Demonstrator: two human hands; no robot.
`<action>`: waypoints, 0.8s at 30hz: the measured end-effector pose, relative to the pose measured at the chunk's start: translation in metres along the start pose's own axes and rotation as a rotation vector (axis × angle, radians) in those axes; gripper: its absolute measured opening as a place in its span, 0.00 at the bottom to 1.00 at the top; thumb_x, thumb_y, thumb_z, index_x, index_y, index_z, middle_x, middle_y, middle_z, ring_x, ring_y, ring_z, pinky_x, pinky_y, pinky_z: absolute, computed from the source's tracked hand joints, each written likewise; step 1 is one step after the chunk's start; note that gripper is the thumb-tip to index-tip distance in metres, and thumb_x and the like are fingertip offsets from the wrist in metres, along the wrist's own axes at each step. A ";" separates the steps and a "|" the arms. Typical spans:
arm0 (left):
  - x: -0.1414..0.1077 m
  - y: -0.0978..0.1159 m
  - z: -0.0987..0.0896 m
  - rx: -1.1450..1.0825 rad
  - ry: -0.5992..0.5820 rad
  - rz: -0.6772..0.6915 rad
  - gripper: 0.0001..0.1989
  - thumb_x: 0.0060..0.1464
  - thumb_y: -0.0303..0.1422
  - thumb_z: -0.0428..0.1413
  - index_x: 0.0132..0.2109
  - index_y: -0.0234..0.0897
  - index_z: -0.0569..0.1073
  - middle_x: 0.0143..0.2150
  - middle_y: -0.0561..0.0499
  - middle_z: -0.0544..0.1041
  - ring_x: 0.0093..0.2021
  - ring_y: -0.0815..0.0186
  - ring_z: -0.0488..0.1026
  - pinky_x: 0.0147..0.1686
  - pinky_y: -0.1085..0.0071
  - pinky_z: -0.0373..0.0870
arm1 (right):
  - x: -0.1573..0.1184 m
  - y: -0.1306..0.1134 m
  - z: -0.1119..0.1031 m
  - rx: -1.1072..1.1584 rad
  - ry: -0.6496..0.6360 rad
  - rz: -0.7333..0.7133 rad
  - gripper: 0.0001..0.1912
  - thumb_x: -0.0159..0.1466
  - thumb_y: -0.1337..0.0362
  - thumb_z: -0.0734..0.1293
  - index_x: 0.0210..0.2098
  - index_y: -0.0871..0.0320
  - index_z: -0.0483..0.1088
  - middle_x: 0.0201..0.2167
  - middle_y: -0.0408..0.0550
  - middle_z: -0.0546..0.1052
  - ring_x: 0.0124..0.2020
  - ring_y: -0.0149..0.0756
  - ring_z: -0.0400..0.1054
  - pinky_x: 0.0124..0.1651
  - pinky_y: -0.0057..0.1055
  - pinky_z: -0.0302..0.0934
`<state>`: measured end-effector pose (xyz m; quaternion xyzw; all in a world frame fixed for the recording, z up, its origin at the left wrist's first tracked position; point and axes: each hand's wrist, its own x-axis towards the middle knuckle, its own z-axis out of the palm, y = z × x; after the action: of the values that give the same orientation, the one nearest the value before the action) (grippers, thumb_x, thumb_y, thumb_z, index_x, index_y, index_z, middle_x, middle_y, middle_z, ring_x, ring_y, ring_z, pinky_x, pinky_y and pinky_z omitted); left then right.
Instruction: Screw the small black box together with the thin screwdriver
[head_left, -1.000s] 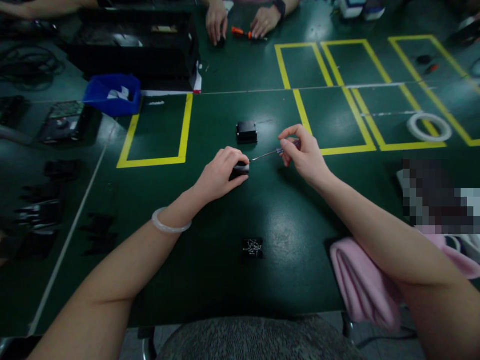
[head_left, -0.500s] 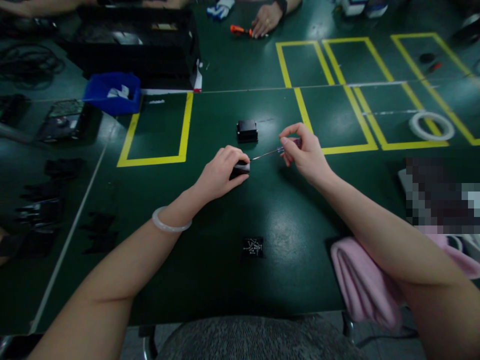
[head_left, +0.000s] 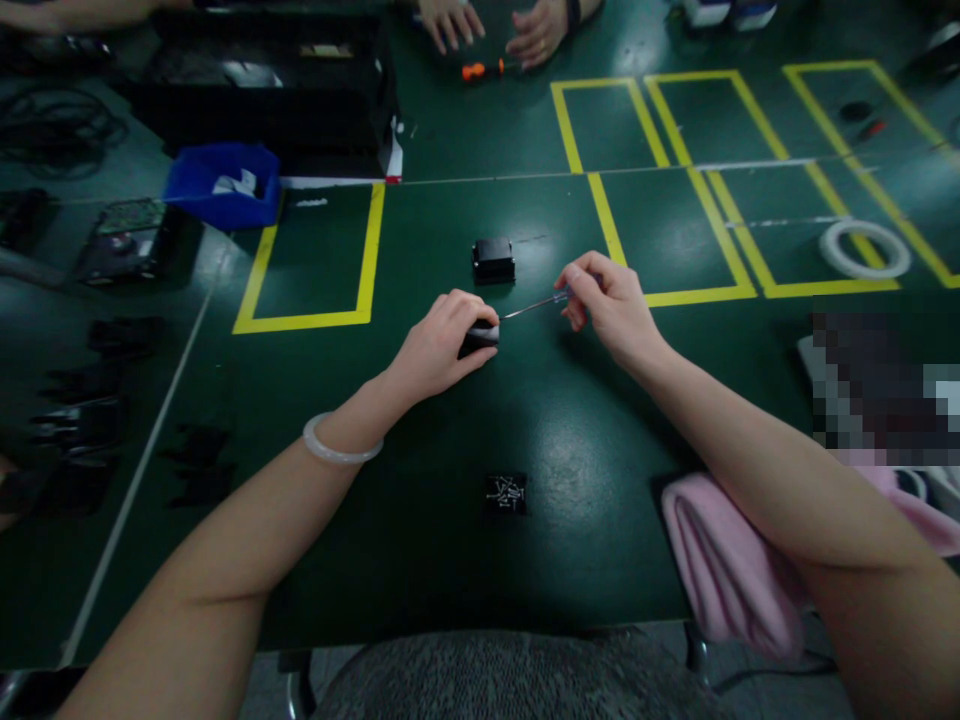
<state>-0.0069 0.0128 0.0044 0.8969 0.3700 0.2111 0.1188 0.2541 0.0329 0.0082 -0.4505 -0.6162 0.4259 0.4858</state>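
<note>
The left hand (head_left: 446, 340) is lying palm down at the middle of the green counter (head_left: 600, 560), its grip pinching a small black block (head_left: 480, 341) between the thumb on the near side and the fingers on the far side. The hand is covering the block's left part, while its right end is showing. The right hand (head_left: 609, 300), to the right and slightly farther off, is pinching the handle of a thin screwdriver (head_left: 528, 306) between thumb and fingers. The shaft is slanting down leftward, its tip pointing at the block's right end; whether it is touching is too small to tell.

A second black block (head_left: 493, 259) is sitting just beyond the held one. Nearer the person, a small black tray (head_left: 510, 511) is holding loose silvery screws (head_left: 505, 489). A pink cloth (head_left: 724, 560) is draping over the near edge at right, and a white ring (head_left: 862, 270) is lying at far right across yellow tape. A blue bin (head_left: 217, 205) is standing at far left. At the far side, a co-worker's two hands (head_left: 541, 34) are resting near an orange-handled screwdriver (head_left: 473, 71).
</note>
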 end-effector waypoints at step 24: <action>0.000 0.000 -0.001 -0.013 -0.007 -0.010 0.13 0.65 0.31 0.57 0.54 0.39 0.67 0.55 0.42 0.74 0.55 0.53 0.71 0.53 0.54 0.72 | 0.001 -0.003 -0.001 -0.010 -0.041 0.055 0.21 0.69 0.45 0.69 0.30 0.55 0.71 0.11 0.33 0.59 0.13 0.27 0.57 0.21 0.31 0.53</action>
<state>-0.0073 0.0125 0.0059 0.8950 0.3726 0.2100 0.1271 0.2548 0.0329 0.0119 -0.4610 -0.6156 0.4448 0.4590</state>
